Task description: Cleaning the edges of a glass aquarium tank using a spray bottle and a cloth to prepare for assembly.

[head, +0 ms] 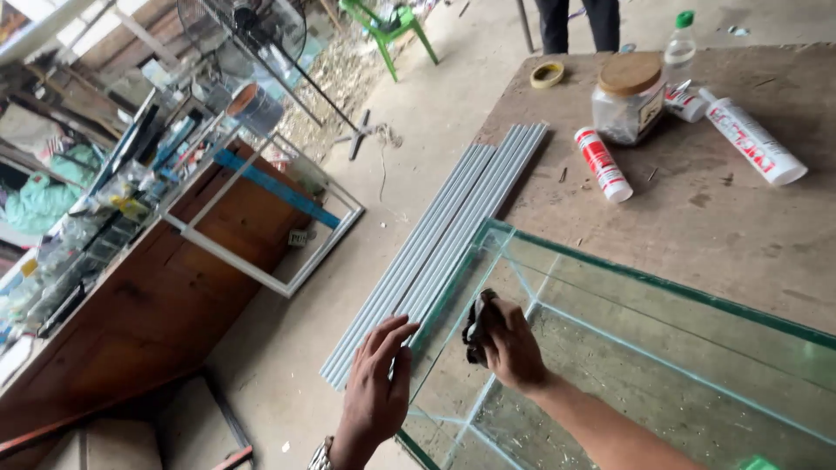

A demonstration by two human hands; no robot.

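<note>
A clear glass tank (662, 287) with green-tinted edges stands on a brown workbench (749, 218). My right hand (509, 348) reaches inside the tank and presses a dark cloth (476, 326) against the left glass wall. My left hand (376, 387) is outside that wall, fingers spread flat near the glass, holding nothing. A watch shows on the left wrist.
A bundle of grey strips (444, 235) lies along the bench's left edge. Two white sealant tubes (603, 164) (753, 139), a lidded jar (629, 96), a bottle (681, 43) and a tape roll (547, 74) sit at the back. A cluttered wooden counter (148, 296) stands to the left.
</note>
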